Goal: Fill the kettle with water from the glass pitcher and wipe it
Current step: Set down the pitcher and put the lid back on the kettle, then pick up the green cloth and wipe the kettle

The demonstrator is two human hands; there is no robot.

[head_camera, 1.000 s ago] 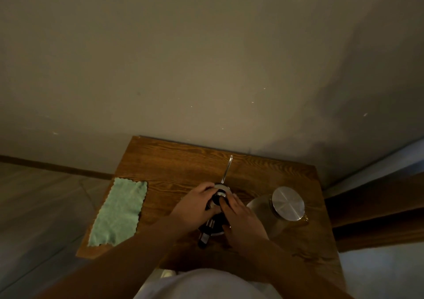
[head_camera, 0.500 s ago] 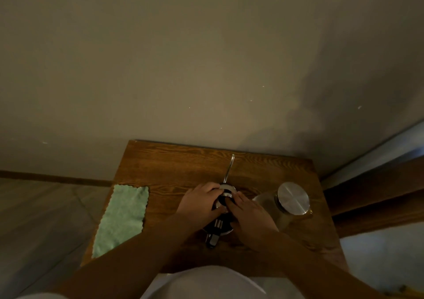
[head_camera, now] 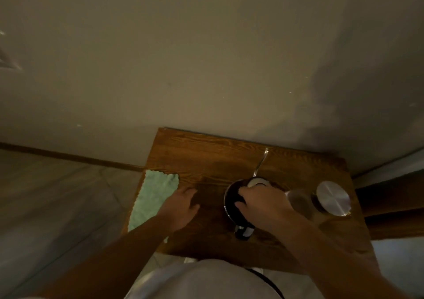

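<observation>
A dark kettle (head_camera: 230, 203) with a thin gooseneck spout (head_camera: 260, 163) and a black handle (head_camera: 244, 231) stands mid-table. My right hand (head_camera: 263, 204) lies over its top, fingers closed around the pale lid (head_camera: 254, 181), which shows at the far rim; part of the dark opening is visible. The glass pitcher (head_camera: 300, 202) with a round metal lid (head_camera: 332, 197) stands just right of the kettle, behind my right wrist. My left hand (head_camera: 181, 207) hovers with fingers apart beside the green cloth (head_camera: 153, 197), holding nothing.
The small wooden table (head_camera: 206, 156) stands against a plain wall. The green cloth hangs slightly over the table's left edge. Grey floor lies to the left, and dark wooden furniture to the right. My pale clothing fills the bottom of the view.
My left hand has let go of the kettle top and moved left to the green cloth. My right hand stays on the lid, and the kettle's opening now shows.
</observation>
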